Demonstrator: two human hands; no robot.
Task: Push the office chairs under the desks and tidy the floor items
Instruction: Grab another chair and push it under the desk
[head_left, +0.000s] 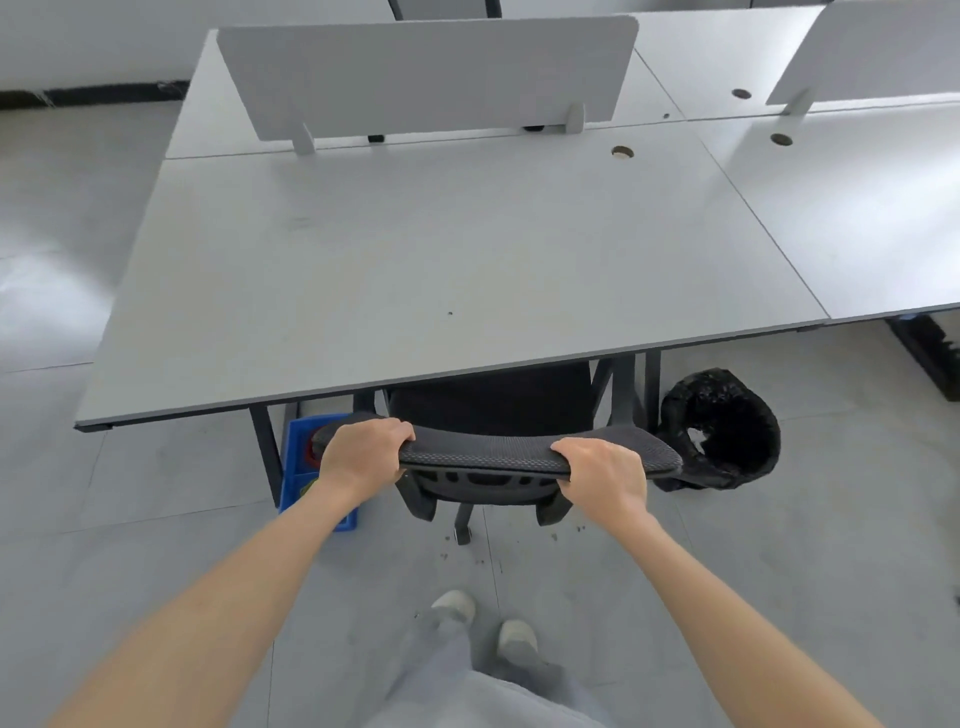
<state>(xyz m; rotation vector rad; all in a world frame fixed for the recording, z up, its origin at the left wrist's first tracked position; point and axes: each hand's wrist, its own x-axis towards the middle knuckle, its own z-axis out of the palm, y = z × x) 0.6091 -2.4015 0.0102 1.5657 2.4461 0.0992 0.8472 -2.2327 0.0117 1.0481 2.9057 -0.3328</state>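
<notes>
While both hands grip chair backrest top, left hand and right hand fingers curled over rim, long axis 9-to-3, seat partly under desk at 12 o'clock.

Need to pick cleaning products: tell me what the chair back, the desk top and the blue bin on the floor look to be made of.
Chair back: black woven mesh, with its weave showing, over what looks like a dark plastic frame.
Desk top: smooth matte light-grey board with a thin dark edge, probably laminate.
Blue bin: rigid, slightly glossy, likely moulded plastic; partly hidden by the left hand.
</notes>
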